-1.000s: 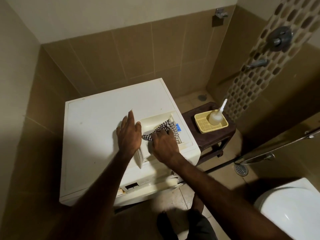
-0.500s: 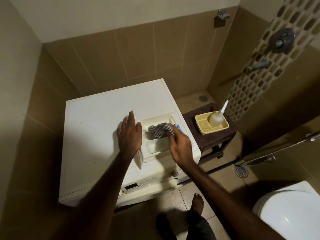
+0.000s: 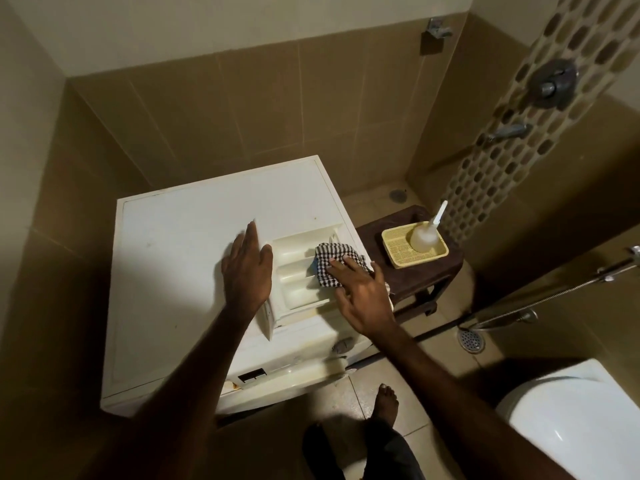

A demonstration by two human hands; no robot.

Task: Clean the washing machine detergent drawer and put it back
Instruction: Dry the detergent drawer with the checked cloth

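The white detergent drawer lies flat on top of the white washing machine, near its right edge, with its compartments facing up. My left hand rests flat on the machine top against the drawer's left side, fingers together and holding nothing. My right hand presses a black-and-white checked cloth down on the drawer's right part with spread fingers. The cloth covers the drawer's right end.
A dark stool stands right of the machine and carries a yellow tray with a clear nozzle bottle. A white toilet is at the lower right, a floor drain beside it. My bare foot is on the tiles.
My right hand has swept the cloth from the drawer's near middle toward its far right end. The left hand has stayed in place beside the drawer.
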